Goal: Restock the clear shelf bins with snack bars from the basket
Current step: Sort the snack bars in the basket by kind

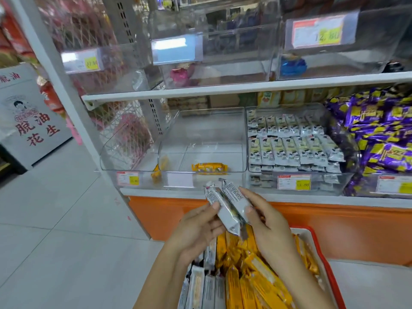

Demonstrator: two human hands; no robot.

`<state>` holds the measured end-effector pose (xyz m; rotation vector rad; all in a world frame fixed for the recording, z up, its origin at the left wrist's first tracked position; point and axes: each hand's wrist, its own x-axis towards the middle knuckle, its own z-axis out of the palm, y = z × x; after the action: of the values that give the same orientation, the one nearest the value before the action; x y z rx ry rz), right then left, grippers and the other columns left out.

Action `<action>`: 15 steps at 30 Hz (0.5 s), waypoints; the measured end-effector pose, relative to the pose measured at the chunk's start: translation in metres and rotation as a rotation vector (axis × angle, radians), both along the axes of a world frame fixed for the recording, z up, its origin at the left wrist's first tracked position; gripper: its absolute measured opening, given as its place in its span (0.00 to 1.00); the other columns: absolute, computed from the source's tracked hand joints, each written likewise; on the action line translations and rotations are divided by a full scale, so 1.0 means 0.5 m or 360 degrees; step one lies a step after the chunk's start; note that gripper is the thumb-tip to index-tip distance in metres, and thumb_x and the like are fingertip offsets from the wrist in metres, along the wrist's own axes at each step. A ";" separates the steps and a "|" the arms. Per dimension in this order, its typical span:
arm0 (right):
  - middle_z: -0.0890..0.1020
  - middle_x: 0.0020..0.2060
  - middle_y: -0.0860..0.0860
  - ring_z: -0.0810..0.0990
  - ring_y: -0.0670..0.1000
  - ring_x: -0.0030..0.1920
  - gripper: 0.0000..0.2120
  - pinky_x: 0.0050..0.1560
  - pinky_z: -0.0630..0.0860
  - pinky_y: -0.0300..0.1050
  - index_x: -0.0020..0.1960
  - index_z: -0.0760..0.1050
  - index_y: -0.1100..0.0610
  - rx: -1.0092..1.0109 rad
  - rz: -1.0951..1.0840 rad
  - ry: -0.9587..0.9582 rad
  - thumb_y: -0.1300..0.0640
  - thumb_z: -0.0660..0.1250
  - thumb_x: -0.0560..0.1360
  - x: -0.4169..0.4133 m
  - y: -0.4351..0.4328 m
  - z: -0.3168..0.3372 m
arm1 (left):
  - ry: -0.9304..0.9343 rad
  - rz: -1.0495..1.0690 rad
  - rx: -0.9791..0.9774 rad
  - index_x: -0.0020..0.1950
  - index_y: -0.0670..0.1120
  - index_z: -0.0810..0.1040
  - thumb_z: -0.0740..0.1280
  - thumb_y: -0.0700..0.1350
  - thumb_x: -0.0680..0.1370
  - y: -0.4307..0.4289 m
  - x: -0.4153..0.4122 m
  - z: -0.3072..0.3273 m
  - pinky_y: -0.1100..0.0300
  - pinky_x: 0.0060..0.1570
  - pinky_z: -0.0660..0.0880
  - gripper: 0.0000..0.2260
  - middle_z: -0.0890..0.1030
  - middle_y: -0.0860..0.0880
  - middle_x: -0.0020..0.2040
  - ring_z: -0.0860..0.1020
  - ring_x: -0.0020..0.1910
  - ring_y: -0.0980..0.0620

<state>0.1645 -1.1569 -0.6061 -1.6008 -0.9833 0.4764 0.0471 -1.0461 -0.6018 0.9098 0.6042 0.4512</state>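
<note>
- Over the basket, in front of the lower shelf, the person holds up two silver-wrapped bars, angled side by side with the printed backs facing up.
- The left hand pinches the nearer bar, thumb flat on its face and the other fingers curled underneath.
- The right hand pinches the other bar the same way, thumb pressed on the wrapper and forefinger stretched up along its edge. The fingers behind are hidden, so I cannot tell how they lie.
- The basket below is crowded with yellow bars and, on its left side, more silver ones.
- On the shelf, the silver-bar bin already holds neat rows of what looks like the same wrapper, though the print is too blurred to be sure.
- The middle bin beside it holds just one yellow bar near its front.
- These bars look light, with slick foil skins and a stiff core. The crimped ends are floppy and would twist in a grip.
- I would hold them across the middle, thumb on one flat face and fingers on the other, firmly enough that the foil does not slide.
- Squeezing hard or bending could snap the filling, so they are better laid flat into the rows than dropped.
</note>
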 end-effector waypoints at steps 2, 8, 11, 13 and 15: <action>0.77 0.57 0.36 0.75 0.33 0.55 0.18 0.49 0.72 0.27 0.62 0.73 0.39 0.0123 -0.0129 0.0076 0.59 0.63 0.79 0.016 -0.006 0.006 | -0.0180 -0.0057 -0.0118 0.61 0.37 0.78 0.69 0.45 0.74 -0.002 0.021 0.001 0.50 0.56 0.78 0.19 0.77 0.36 0.62 0.78 0.60 0.41; 0.76 0.52 0.34 0.75 0.32 0.51 0.17 0.45 0.70 0.26 0.56 0.74 0.39 0.0194 -0.0447 -0.0077 0.60 0.67 0.76 0.055 -0.014 -0.002 | -0.0396 -0.0260 -0.0291 0.68 0.42 0.72 0.74 0.47 0.71 -0.015 0.098 -0.003 0.47 0.54 0.77 0.28 0.74 0.37 0.67 0.76 0.62 0.39; 0.77 0.54 0.34 0.75 0.33 0.55 0.12 0.49 0.71 0.28 0.55 0.77 0.41 0.0260 -0.0490 -0.0041 0.56 0.67 0.76 0.072 -0.014 -0.009 | -0.0365 -0.0254 -0.0336 0.67 0.42 0.75 0.75 0.47 0.70 -0.019 0.125 -0.014 0.47 0.54 0.77 0.27 0.76 0.38 0.65 0.77 0.60 0.39; 0.77 0.55 0.35 0.74 0.31 0.56 0.09 0.49 0.69 0.23 0.54 0.78 0.43 0.0286 -0.0454 -0.0067 0.52 0.68 0.74 0.082 -0.013 -0.008 | -0.0386 -0.0212 -0.0325 0.64 0.42 0.77 0.73 0.46 0.72 -0.020 0.139 -0.010 0.50 0.50 0.79 0.22 0.78 0.39 0.62 0.80 0.56 0.41; 0.73 0.57 0.32 0.69 0.27 0.58 0.16 0.51 0.64 0.19 0.57 0.75 0.41 0.0191 -0.0380 -0.0153 0.46 0.70 0.70 0.089 -0.013 -0.003 | -0.0392 -0.0180 -0.0286 0.64 0.41 0.76 0.65 0.43 0.77 -0.018 0.151 -0.002 0.53 0.43 0.80 0.16 0.80 0.39 0.57 0.82 0.49 0.44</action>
<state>0.2092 -1.1632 -0.6077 -1.6184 -0.8613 0.1752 0.1228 -1.0553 -0.6025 0.6999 0.3595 0.3931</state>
